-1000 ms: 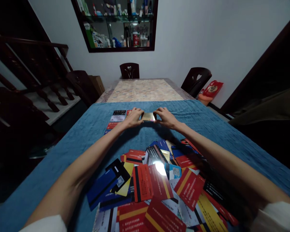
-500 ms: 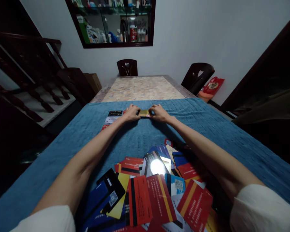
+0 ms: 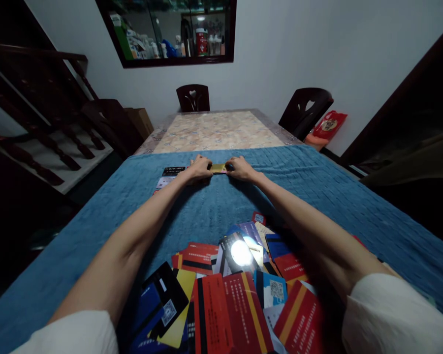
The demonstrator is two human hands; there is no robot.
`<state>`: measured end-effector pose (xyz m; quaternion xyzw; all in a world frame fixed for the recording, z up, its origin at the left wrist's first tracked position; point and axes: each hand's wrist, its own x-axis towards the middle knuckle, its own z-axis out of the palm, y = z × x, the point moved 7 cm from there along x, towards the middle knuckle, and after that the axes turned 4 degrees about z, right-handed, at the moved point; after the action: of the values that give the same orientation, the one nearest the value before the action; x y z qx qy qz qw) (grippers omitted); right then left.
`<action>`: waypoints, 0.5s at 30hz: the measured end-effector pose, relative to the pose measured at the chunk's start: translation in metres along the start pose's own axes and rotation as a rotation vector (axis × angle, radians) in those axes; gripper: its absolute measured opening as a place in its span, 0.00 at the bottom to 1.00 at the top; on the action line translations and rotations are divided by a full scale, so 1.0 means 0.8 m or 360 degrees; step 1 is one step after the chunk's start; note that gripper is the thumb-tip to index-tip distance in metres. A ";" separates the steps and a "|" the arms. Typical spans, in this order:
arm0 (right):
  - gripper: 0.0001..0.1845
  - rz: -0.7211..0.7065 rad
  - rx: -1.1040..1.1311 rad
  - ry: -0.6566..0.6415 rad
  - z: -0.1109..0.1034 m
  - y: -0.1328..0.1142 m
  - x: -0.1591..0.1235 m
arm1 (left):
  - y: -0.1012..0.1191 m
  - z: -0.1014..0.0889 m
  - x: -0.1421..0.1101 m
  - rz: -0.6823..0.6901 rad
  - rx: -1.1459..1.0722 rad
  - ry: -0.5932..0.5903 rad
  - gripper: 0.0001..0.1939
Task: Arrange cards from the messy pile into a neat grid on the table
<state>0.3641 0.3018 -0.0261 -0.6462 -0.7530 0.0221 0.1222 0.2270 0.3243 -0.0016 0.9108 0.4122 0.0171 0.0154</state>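
Note:
Both arms reach far out over a blue cloth (image 3: 317, 196). My left hand (image 3: 197, 168) and my right hand (image 3: 240, 168) pinch the two ends of a gold card (image 3: 218, 168) that lies flat on the cloth. Left of my left hand a few cards (image 3: 169, 176) lie in a column, the top one black. Close to me a loose heap of red, blue, black and yellow cards (image 3: 236, 290) covers the cloth between my forearms, with a bright glare spot on one of them.
Beyond the cloth the bare patterned tabletop (image 3: 217, 130) runs to the far end. Two dark chairs (image 3: 193, 98) (image 3: 305, 110) stand at the far side, a red bag (image 3: 328, 124) by the wall. A dark stair railing (image 3: 40, 108) rises at the left.
The gold card has gone from tilted up between my fingers to flat on the cloth. My head has leaned forward, so the card heap sits lower in view.

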 end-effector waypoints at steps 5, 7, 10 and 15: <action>0.17 0.0064 0.0071 -0.0013 0.005 0.006 0.000 | 0.003 0.000 -0.002 -0.0003 -0.0014 -0.0015 0.12; 0.18 0.0089 0.0103 -0.0008 0.007 0.009 -0.002 | 0.005 0.000 -0.003 0.0010 -0.0010 -0.0026 0.10; 0.20 0.0123 0.0148 0.0005 0.009 0.011 -0.003 | 0.008 0.001 -0.004 0.0032 -0.0019 -0.0055 0.09; 0.21 0.0172 0.0205 0.0034 0.010 0.015 -0.005 | 0.009 0.003 -0.004 0.0039 -0.0062 -0.0045 0.11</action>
<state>0.3744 0.3009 -0.0369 -0.6769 -0.7128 0.0701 0.1700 0.2301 0.3171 -0.0038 0.9154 0.4004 0.0125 0.0388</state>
